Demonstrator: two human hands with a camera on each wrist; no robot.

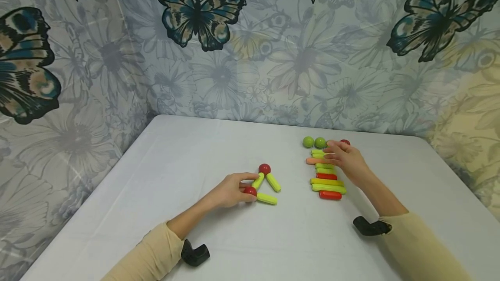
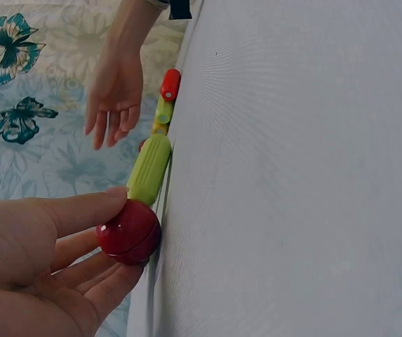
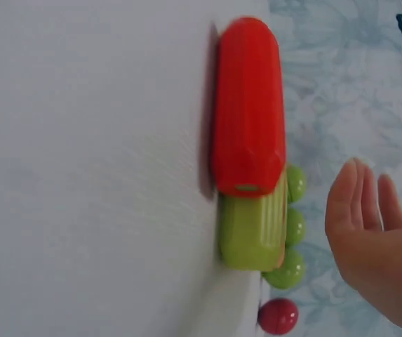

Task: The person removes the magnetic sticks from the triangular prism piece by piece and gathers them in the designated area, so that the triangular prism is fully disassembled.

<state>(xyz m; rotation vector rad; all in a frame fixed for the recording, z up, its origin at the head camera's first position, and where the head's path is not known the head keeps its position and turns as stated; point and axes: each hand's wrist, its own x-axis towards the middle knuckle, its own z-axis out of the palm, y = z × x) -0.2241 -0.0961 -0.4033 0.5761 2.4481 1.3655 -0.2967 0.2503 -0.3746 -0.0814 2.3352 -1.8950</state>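
My left hand (image 1: 230,191) pinches a red ball (image 2: 129,233) between thumb and fingers, low over the white table. Two yellow-green rods (image 1: 267,199) meet this ball, one running up to a second red ball (image 1: 264,168). From that upper ball another yellow-green rod (image 1: 274,182) slants down to the right. My right hand (image 1: 347,161) hovers over the far end of a column of coloured rods, its fingers loosely bent and holding nothing. An orange rod (image 1: 314,160) lies partly hidden beneath it. Green balls (image 1: 308,142) sit just beyond the fingertips.
Red rods (image 1: 330,195), a yellow rod (image 1: 326,182) and several yellow-green ones make up the column on the right. A lone red ball (image 1: 345,142) lies behind the right hand. Butterfly-patterned cloth (image 1: 250,86) hangs behind the white table (image 1: 195,151).
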